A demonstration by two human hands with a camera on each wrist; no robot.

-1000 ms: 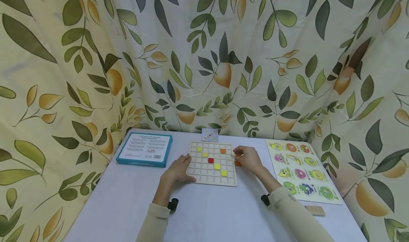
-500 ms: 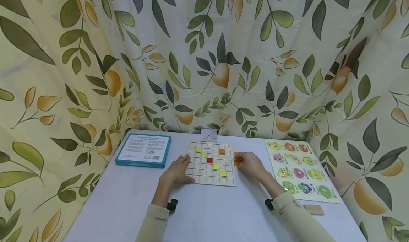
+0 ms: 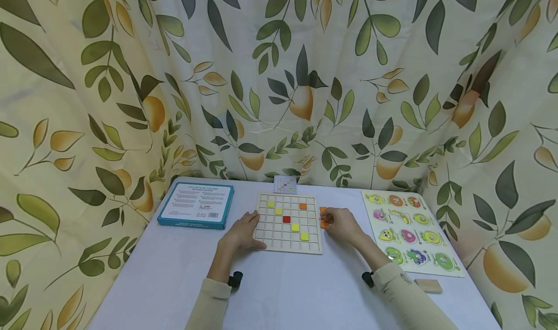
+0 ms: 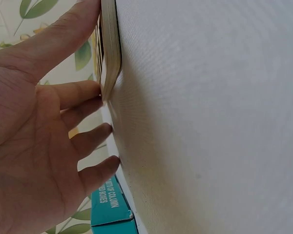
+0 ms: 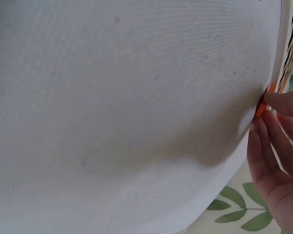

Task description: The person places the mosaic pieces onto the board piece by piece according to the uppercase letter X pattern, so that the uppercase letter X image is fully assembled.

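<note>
Our right grip (image 3: 342, 223) is drawn in, thumb and fingertips pinching an orange piece (image 3: 324, 225) just off the grid board's right edge; we cannot tell how many pieces lie there. Left of that grip, the grid board (image 3: 279, 242) carries yellow, red and orange tiles. Our left grip (image 3: 239, 230) spreads open, touching the board's left edge. Beyond both grips stands a small card (image 3: 285, 184); a teal-edged box (image 3: 196, 204) lies left of the left grip, a fruit-picture board (image 3: 410, 221) right of the right one.

The left hand (image 4: 41, 129) touches the edge of the board (image 4: 112, 46), with the white bench (image 4: 215, 117) beneath it and a teal box (image 4: 108, 204) apart from it.
</note>
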